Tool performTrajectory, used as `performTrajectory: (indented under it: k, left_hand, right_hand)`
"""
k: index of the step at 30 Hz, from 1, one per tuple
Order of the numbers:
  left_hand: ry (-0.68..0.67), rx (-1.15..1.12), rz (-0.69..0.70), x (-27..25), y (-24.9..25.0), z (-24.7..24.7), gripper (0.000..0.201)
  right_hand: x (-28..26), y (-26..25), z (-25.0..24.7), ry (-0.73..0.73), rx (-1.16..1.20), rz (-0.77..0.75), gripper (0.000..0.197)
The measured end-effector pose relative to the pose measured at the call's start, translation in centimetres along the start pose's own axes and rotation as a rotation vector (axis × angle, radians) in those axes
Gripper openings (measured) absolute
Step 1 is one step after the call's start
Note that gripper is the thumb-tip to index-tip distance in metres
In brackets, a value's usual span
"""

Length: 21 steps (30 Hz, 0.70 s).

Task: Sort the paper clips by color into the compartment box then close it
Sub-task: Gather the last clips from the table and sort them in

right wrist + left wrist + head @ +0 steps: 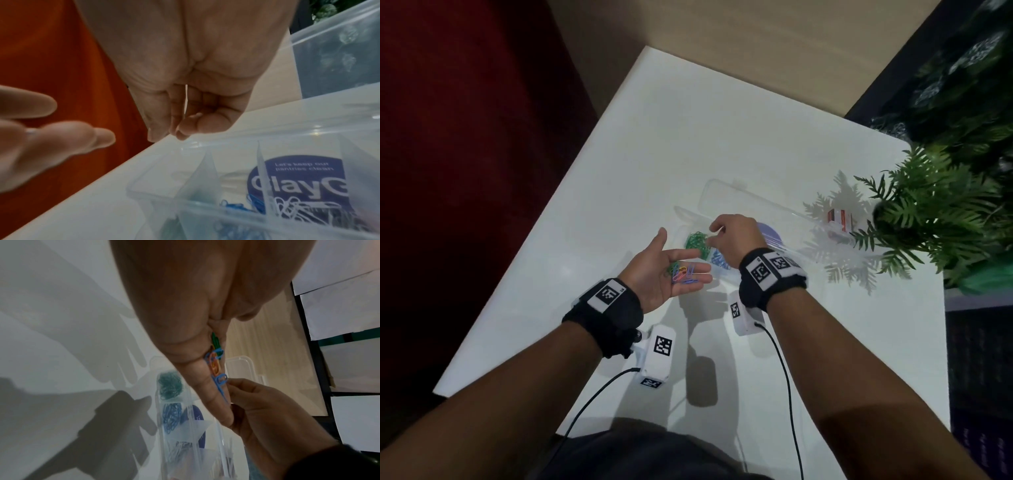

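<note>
Mid-sort: loose clips in palm, box open on bench.
Head: left hand (664,270) flat, grip wide, cradling mixed paper clips (685,272); right hand (736,236) over the compartment box (784,212). Left wrist: right fingertips (236,384) beside a blue clip (221,380). Right wrist: grip narrow; contents indiscernible. Next, likely the blue compartment.

Head view from above looking down, wrist views close under palms, all sharing the compartment box (743,219).

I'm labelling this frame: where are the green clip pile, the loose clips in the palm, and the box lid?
green clip pile (697,241), head view, centre of the heap.
loose clips (684,272), head view, middle of the bunch on the left hand's fingers.
box lid (736,198), head view, bare clear panel.
</note>
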State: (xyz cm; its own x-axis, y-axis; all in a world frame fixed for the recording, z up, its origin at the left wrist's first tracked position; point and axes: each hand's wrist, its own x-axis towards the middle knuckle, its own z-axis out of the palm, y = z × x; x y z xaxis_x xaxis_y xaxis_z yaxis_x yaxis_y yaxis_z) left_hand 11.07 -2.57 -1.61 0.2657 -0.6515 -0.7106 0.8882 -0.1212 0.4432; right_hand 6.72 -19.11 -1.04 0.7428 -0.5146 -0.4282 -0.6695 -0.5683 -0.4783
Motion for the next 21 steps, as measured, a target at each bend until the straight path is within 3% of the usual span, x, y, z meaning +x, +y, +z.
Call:
performTrajectory:
  k: [4, 10, 13, 21]
  left_hand:
    - [-0.026, -0.038, -0.005, 0.1, 0.3, 0.2, 0.066]
    - [-0.067, -0.089, 0.040, 0.2, -0.1, 1.7, 0.044]
    - [-0.052, -0.087, 0.057, 0.3, -0.4, 2.3, 0.045]
    - [-0.061, -0.020, 0.011, 0.4, -1.0, 2.5, 0.049]
  right_hand:
    - [-2.5, -0.1, -1.3, 0.035, 0.070, -0.125, 0.005]
    - [-7.6, 0.0, -1.2, -0.062, -0.071, -0.356, 0.006]
    - [-8.2, 0.6, -0.6, -0.055, -0.133, -0.358, 0.018]
    - [-9.3, 0.9, -1.1, -0.073, -0.179, -0.438, 0.014]
